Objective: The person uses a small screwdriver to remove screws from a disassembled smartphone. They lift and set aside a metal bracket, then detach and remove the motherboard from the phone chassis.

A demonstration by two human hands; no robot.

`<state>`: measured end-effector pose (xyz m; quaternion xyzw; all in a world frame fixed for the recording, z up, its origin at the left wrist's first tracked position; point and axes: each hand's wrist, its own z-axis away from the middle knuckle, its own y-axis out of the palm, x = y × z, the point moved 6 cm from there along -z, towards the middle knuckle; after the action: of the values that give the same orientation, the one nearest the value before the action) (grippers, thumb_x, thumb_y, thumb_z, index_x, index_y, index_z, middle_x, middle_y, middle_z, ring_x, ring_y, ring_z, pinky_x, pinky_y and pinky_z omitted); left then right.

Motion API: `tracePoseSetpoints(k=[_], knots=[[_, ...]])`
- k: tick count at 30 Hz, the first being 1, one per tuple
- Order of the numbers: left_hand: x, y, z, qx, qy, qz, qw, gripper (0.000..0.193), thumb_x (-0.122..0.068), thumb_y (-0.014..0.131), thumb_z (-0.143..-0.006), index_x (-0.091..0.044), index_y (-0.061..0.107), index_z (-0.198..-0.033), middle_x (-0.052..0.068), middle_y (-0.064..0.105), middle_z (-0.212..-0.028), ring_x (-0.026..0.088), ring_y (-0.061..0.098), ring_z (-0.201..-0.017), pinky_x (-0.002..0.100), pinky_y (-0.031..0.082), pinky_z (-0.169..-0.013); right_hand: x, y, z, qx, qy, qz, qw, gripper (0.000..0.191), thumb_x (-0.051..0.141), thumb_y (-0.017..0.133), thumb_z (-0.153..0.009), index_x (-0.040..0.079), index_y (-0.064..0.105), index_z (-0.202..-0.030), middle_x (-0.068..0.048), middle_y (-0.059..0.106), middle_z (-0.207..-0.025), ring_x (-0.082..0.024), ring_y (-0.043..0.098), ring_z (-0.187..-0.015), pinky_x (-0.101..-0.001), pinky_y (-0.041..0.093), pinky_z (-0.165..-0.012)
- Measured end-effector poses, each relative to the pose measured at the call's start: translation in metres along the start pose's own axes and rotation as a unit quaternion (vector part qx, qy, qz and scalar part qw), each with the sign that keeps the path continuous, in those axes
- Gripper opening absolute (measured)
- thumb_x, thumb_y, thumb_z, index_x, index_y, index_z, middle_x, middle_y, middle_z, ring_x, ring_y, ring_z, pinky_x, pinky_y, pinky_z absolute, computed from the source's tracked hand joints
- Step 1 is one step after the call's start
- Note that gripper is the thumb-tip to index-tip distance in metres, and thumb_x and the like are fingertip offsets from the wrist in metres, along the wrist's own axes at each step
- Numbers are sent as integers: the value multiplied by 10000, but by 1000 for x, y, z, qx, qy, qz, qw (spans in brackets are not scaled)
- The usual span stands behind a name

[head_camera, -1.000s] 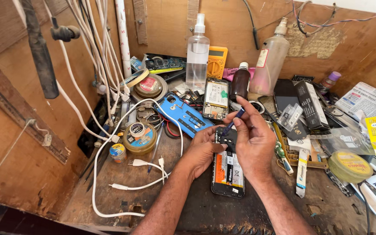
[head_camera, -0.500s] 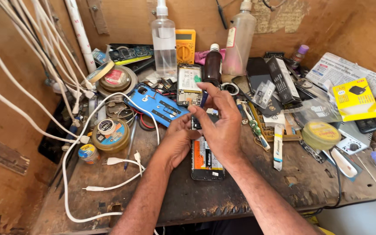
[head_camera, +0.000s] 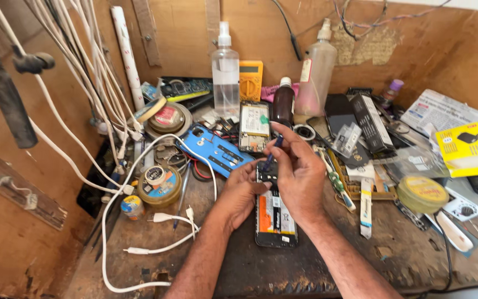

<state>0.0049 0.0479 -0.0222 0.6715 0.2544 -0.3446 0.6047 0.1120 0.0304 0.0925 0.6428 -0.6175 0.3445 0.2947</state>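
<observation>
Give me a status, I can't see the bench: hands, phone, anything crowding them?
Right hand holds a small screwdriver, tip on the opened phone. Left hand steadies the phone's top edge. Blue phone shell and white cables close by left.

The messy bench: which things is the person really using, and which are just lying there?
In use:
- opened phone, steadied by the left hand
- small blue screwdriver, in the right hand grip, tip on the phone

Just lying about:
- spray bottle
- yellow meter
- blue phone cover
- yellow box
- white cables
</observation>
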Motion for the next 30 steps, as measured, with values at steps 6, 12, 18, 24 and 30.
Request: tracePoseSetpoints(k=[6, 12, 18, 24, 30], knots=[[3, -3, -3, -3, -8, 4, 1000, 572, 192, 569, -786, 22, 562, -1333, 86, 697, -1116, 170, 677, -1007, 317, 549, -919, 4, 0, 1, -8, -69, 126, 990, 432, -63, 749, -934, 19, 671, -1351, -73, 584, -985, -115, 571, -886, -254, 536, -767], [-1, -6, -6, -15, 14, 22, 1000, 586, 204, 558, -778, 12, 555, -1331, 90, 704, -1124, 170, 679, -1016, 309, 550, -910, -1, 1, -3, 1, -8, 52, 999, 462, -39, 612, -978, 76, 587, -1425, -18, 682, -997, -72, 680, -929, -237, 605, -853], [3, -9, -20, -16, 19, 24, 999, 561, 216, 536, -797, 6, 563, -1317, 93, 695, -1113, 184, 675, -1008, 327, 564, -877, 9, 4, -5, -4, -115, 154, 981, 467, -83, 736, -921, 45, 645, -1360, -35, 639, -1004, -94, 661, -903, -244, 567, -801], [7, -11, -19, -2, 36, 20, 999, 542, 229, 523, -814, 35, 563, -1319, 87, 699, -1123, 170, 678, -1024, 294, 558, -868, -6, 2, -4, 17, -79, 57, 995, 520, -101, 656, -985, 80, 590, -1469, 12, 641, -956, -55, 634, -919, -223, 580, -861], [8, -13, -21, -8, 33, 12, 999, 544, 229, 530, -812, 23, 554, -1315, 84, 700, -1109, 175, 676, -992, 305, 560, -861, -1, -1, 4, 6, -158, 161, 974, 549, -64, 806, -953, 89, 601, -1439, -37, 561, -976, -83, 578, -887, -247, 574, -784]])
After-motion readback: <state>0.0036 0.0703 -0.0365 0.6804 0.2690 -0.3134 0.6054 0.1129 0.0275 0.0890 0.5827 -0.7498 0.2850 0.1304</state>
